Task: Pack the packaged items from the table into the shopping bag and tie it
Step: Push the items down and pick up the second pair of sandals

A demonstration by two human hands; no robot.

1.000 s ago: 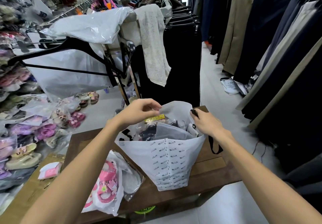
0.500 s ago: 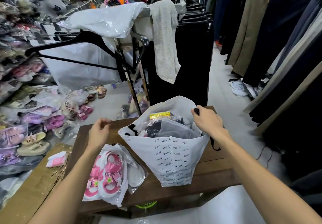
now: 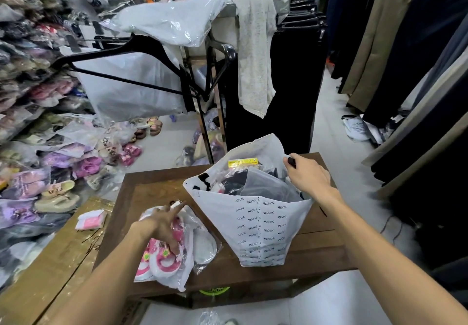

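A white printed shopping bag [image 3: 260, 226] stands open on the dark wooden table [image 3: 316, 253], stuffed with packaged dark items and one with a yellow label [image 3: 242, 162]. My right hand [image 3: 307, 176] grips the bag's right rim at its black handle. My left hand [image 3: 166, 226] rests with spread fingers on a clear packet of pink and white sandals [image 3: 162, 261] lying on the table's left part. A second clear packet with white contents [image 3: 205, 246] lies beside it, partly under it.
A clothes rack with black hangers [image 3: 141, 48], plastic-covered garments and a grey cloth [image 3: 255, 53] stands behind the table. Bagged shoes fill shelves and floor at left. A cardboard surface [image 3: 50, 256] with a small pink packet [image 3: 91, 219] adjoins the table. Trousers hang at right.
My left hand left the bag's opening, swung down to the left and now lies on the sandal packet. My right hand stays on the bag's rim.
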